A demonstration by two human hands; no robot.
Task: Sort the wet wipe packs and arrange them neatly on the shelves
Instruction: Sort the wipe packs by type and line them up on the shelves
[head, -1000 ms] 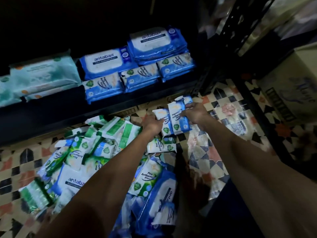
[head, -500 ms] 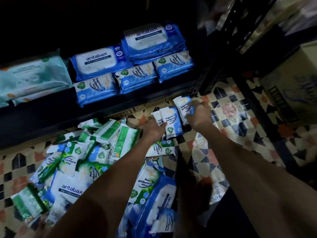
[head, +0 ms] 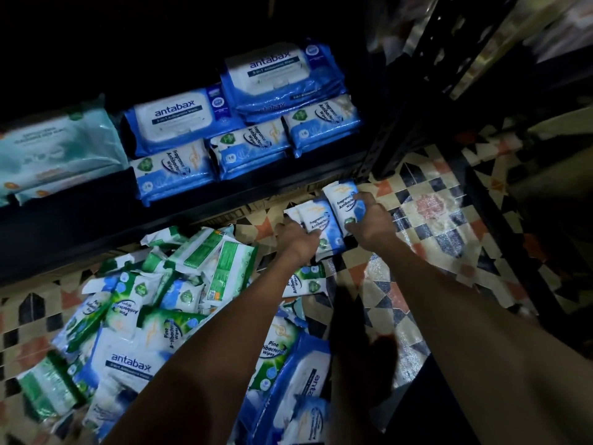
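A bunch of small blue-and-white antibacterial wipe packs [head: 324, 220] is held between both hands just above the tiled floor, in front of the shelf's right end. My left hand [head: 296, 240] grips the packs from the left, my right hand [head: 372, 220] grips the rightmost pack. On the dark bottom shelf [head: 96, 220] lie large blue antabax packs [head: 179, 118], smaller blue packs [head: 175, 170] in a front row, and pale teal packs [head: 54, 149] at the left. A loose pile of green and blue packs [head: 154, 303] covers the floor below my left arm.
A black shelf post [head: 382, 146] stands just right of the shelved packs. The patterned tile floor [head: 433, 220] extends to the right. A dark rack [head: 465, 43] and a carton sit at the upper right.
Both hands have carried the small blue packs up and to the right, closer to the shelf's front edge. The view has shifted slightly left and down.
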